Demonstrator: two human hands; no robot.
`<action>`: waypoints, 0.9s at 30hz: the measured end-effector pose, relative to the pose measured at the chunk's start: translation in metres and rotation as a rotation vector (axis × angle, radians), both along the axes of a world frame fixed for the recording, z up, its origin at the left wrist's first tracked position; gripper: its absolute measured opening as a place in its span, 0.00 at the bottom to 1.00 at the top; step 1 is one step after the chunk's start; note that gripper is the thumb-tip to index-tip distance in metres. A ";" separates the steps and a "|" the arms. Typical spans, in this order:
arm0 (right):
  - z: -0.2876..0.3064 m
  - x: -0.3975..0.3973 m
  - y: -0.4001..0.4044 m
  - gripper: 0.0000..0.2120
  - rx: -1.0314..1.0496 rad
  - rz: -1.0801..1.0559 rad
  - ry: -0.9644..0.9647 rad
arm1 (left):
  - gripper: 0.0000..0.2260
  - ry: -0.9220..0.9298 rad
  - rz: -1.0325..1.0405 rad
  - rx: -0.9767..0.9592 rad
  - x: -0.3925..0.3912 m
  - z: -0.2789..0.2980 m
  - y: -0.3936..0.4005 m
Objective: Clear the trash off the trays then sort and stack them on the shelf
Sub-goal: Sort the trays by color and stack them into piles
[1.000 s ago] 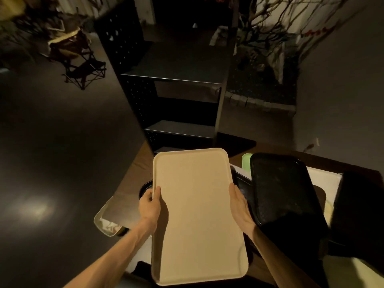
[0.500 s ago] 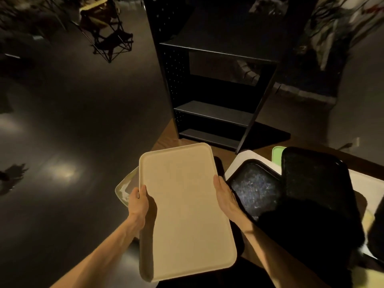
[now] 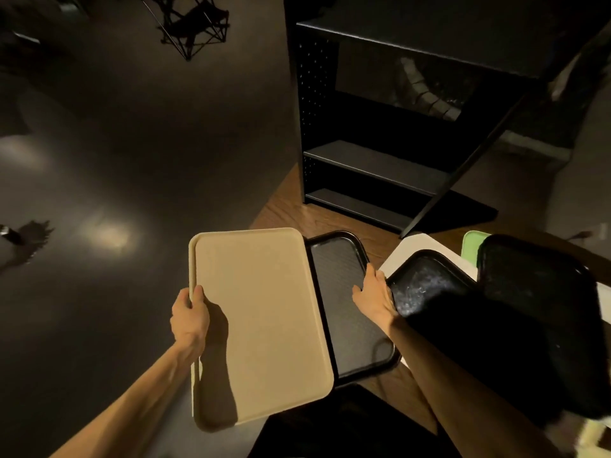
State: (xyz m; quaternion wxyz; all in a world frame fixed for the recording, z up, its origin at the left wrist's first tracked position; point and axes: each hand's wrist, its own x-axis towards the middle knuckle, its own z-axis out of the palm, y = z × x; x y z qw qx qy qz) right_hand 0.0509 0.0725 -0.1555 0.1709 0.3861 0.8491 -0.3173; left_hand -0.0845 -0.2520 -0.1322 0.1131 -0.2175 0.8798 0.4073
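1. Beige tray (image 3: 261, 312) is held by its left long edge in the left hand (image 3: 190, 317); the thumb lies on its upper face and the fingers curl under the rim, closed on it. The tray's inside is bare.
2. A second pale tray rim (image 3: 191, 259) shows just beyond the left fingers, along the beige tray's left side, so it looks like a stack of two; whether the hand grips both cannot be told.
3. Right hand (image 3: 375, 297) rests on the right rim of a black tray (image 3: 350, 312), fingers spread and loosely open, not wrapped around anything clearly; a firm grip cannot be told.
4. That black tray lies on the wooden table (image 3: 291, 206), partly under the beige tray's right edge, and its ribbed inside holds nothing visible.
5. Just right of the right fingers sits another black tray (image 3: 426, 285) with a scuffed, shiny inside, lying over a white tray (image 3: 413, 246).
6. Farther right, a larger black tray (image 3: 535, 292) overlaps a green tray (image 3: 471, 246); its contents are too dark to tell.
7. Beyond both hands stands a black shelf unit (image 3: 373, 160), its visible boards bare.
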 end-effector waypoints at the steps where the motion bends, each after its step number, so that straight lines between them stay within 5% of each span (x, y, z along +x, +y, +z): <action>1: -0.001 -0.006 0.000 0.33 0.000 -0.004 -0.007 | 0.12 0.002 -0.004 0.005 -0.001 -0.002 -0.002; 5: -0.010 -0.026 0.002 0.26 0.064 -0.089 -0.020 | 0.12 -0.005 -0.014 0.041 -0.002 -0.007 -0.009; 10: -0.025 -0.037 0.002 0.33 0.078 -0.158 -0.155 | 0.11 -0.023 -0.007 0.060 -0.009 -0.011 -0.017; 15: -0.019 -0.040 0.000 0.17 0.170 -0.142 -0.175 | 0.12 -0.014 -0.019 0.083 -0.022 -0.012 -0.025; 20: -0.015 -0.053 -0.015 0.14 0.163 -0.012 -0.123 | 0.11 -0.006 -0.037 0.105 -0.041 -0.009 -0.031; 24: -0.008 -0.069 -0.020 0.16 -0.040 -0.115 -0.058 | 0.11 0.012 -0.056 0.111 -0.057 -0.005 -0.037; 27: 0.011 -0.074 -0.020 0.17 0.019 -0.153 0.013 | 0.11 0.014 -0.066 0.120 -0.068 -0.003 -0.040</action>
